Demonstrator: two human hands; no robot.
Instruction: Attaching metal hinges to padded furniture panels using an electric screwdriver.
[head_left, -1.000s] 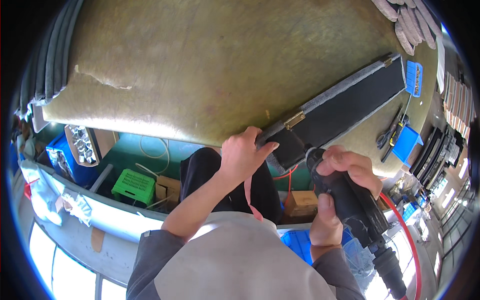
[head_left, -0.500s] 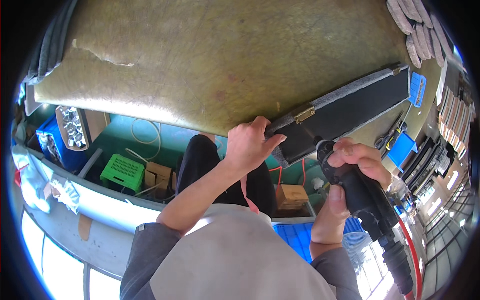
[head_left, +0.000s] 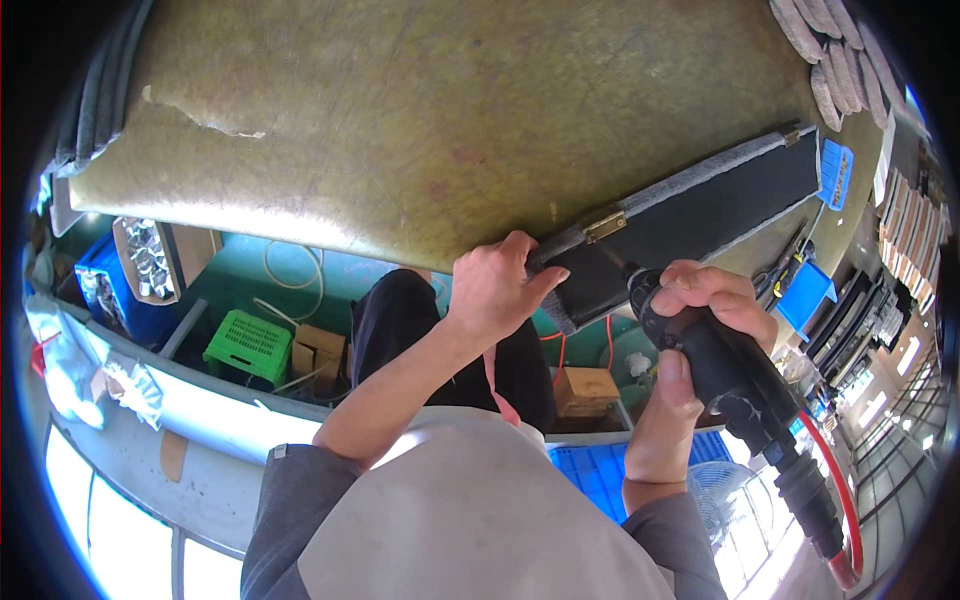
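Note:
A long black panel with grey fabric edging (head_left: 715, 205) lies slanted across the table's near right edge. My left hand (head_left: 497, 287) grips its near left end, thumb over the black face and fingers over the fabric edge. A brass-coloured metal hinge (head_left: 605, 228) sits on the panel's upper edge beside that hand; another small brass piece (head_left: 792, 138) is at the far end. My right hand (head_left: 712, 298) is wrapped round a black air screwdriver (head_left: 725, 370) with a red hose (head_left: 850, 550). The driver's thin bit points at the near hinge; whether it touches a screw is hard to tell.
Grey padded strips (head_left: 835, 60) are stacked at the back right. Small blue trays (head_left: 836, 175) and hand tools (head_left: 785, 265) lie right of the panel. Below the table stand a green crate (head_left: 247, 348), a cardboard box (head_left: 318, 355) and a wooden block (head_left: 586, 390).
The screwdriver's tip has shifted slightly up and left, toward the near hinge. Its rear end and hose have swung to the right. My left hand keeps its hold on the panel.

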